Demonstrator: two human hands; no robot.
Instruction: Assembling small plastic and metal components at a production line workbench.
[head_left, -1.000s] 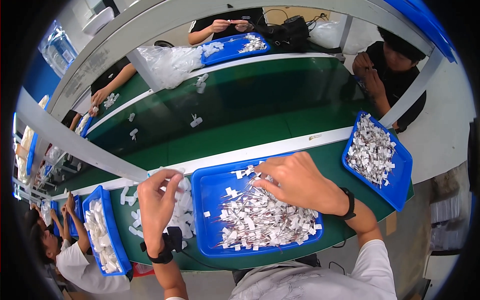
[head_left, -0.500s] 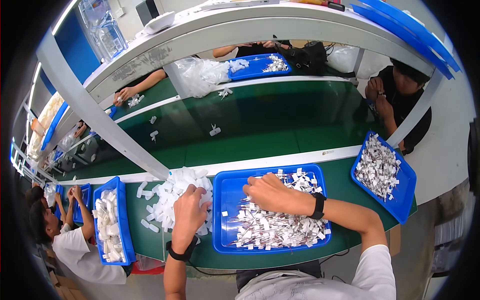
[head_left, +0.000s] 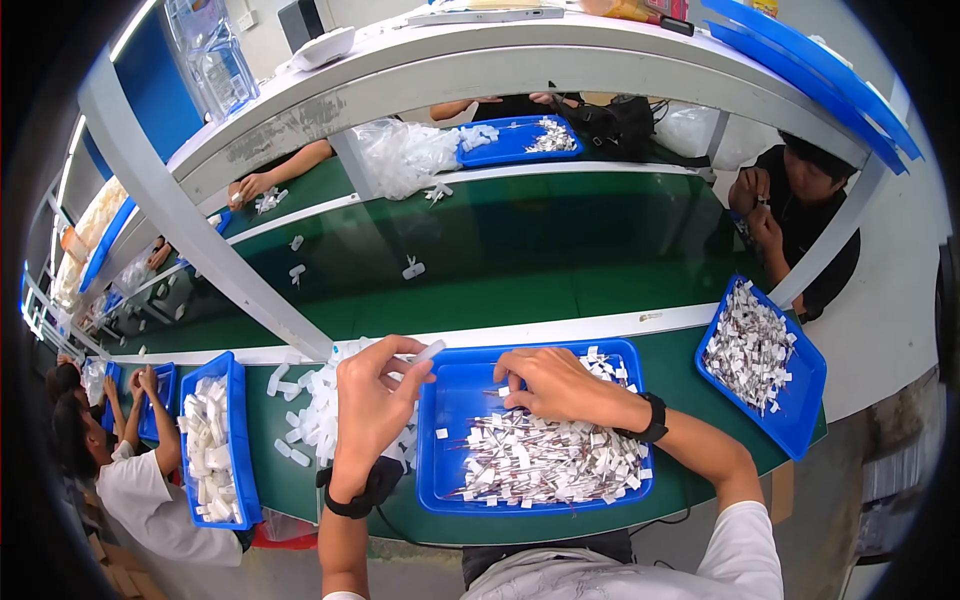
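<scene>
My left hand [head_left: 378,400] is raised at the left rim of a blue tray [head_left: 436,400]. Between its thumb and fingers it grips a small white plastic piece [head_left: 430,352], long and narrow. Under and behind this hand spreads a heap of similar translucent white plastic pieces [head_left: 318,415]. My right hand [head_left: 560,385] is over the blue tray, thumb and fingers drawn together in a pinch at the near side of the knuckles. What the pinch holds cannot be made out. Below it lie many thin wired parts with white tags [head_left: 545,460].
A blue tray of white pieces [head_left: 212,450] stands on the left; another tray with tagged wired parts [head_left: 745,350] is at the right. Beyond a white ledge, a green belt [head_left: 480,250] carries a few scattered pieces. A slanted post [head_left: 205,220] rises left. Co-workers sit around.
My left hand has lifted from the heap toward the tray and now holds a white plastic piece. My right hand has shifted slightly right, its fingers now pinched. Pieces on the belt have moved left.
</scene>
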